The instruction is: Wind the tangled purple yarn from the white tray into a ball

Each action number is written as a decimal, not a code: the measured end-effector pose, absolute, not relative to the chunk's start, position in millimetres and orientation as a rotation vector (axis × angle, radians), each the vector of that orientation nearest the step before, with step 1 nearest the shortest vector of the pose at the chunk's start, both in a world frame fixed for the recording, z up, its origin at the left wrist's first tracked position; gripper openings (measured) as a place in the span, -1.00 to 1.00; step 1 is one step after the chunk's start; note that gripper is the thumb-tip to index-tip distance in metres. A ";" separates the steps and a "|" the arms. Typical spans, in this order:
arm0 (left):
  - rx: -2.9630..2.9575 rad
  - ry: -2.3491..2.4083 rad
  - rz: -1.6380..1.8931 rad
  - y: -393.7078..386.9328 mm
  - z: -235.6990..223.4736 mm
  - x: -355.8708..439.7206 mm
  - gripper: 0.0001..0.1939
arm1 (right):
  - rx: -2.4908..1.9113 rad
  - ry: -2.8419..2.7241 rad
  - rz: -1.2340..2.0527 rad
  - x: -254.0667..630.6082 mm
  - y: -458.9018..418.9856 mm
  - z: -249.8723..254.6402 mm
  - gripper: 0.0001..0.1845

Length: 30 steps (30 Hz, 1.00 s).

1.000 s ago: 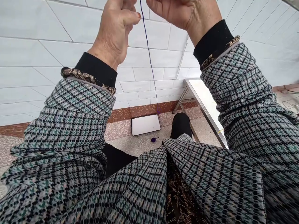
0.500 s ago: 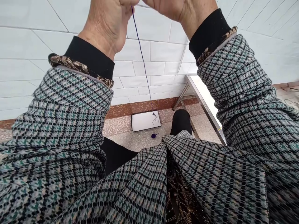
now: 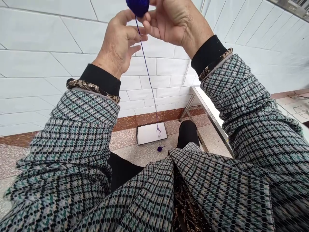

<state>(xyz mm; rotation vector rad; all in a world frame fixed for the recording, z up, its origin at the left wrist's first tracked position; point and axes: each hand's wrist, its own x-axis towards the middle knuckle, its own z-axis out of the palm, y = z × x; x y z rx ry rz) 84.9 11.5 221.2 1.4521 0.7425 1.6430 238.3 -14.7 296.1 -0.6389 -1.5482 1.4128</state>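
Note:
My right hand [image 3: 166,24] holds a dark purple-blue ball of yarn [image 3: 138,5] at the top of the view, its fingers curled about the ball's right side and underside. The top of the ball is cut off by the frame. Beside it, my left hand [image 3: 120,40] has its fingers apart, with the thumb close to the ball's lower edge. A single yarn strand [image 3: 150,79] drops from the ball past the left fingertips. It runs down to a small loose tangle of yarn [image 3: 159,132] on a white rectangular panel with a dark edge [image 3: 147,133] on the floor.
A smaller purple yarn ball [image 3: 159,149] lies on the speckled floor [image 3: 125,145] near the panel. To the right stands a metal-framed table or bench [image 3: 212,119], close to my knee [image 3: 188,130]. White tiled wall [image 3: 79,61] rises in front.
Both hands have come lower in view, bringing the yarn ball into sight. My left hand's fingers now show spread apart. The tangle on the panel has shifted slightly.

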 end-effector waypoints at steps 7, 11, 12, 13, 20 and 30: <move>1.229 0.970 1.718 2.7 225.4 87.5 -0.57 | -0.621 -1.516 1.421 238.4 -9.7 295.3 -0.75; 1.281 0.972 1.801 4.6 218.3 92.0 -0.55 | -0.627 -1.490 1.416 239.4 -11.5 295.3 -0.81; 1.323 0.948 1.801 5.0 217.1 94.8 -0.55 | -0.628 -1.486 1.425 239.6 -12.2 294.9 -0.82; 1.362 0.931 1.791 5.5 216.1 97.7 -0.58 | -0.631 -1.484 1.438 239.6 -12.6 294.5 -0.82; 1.469 0.919 1.727 1.9 207.0 104.4 -0.73 | -0.603 -1.391 1.448 238.4 -7.4 295.0 -0.77; 1.647 1.303 1.633 12.2 185.2 95.6 -0.86 | -0.819 -1.504 1.167 241.1 0.7 288.2 -0.77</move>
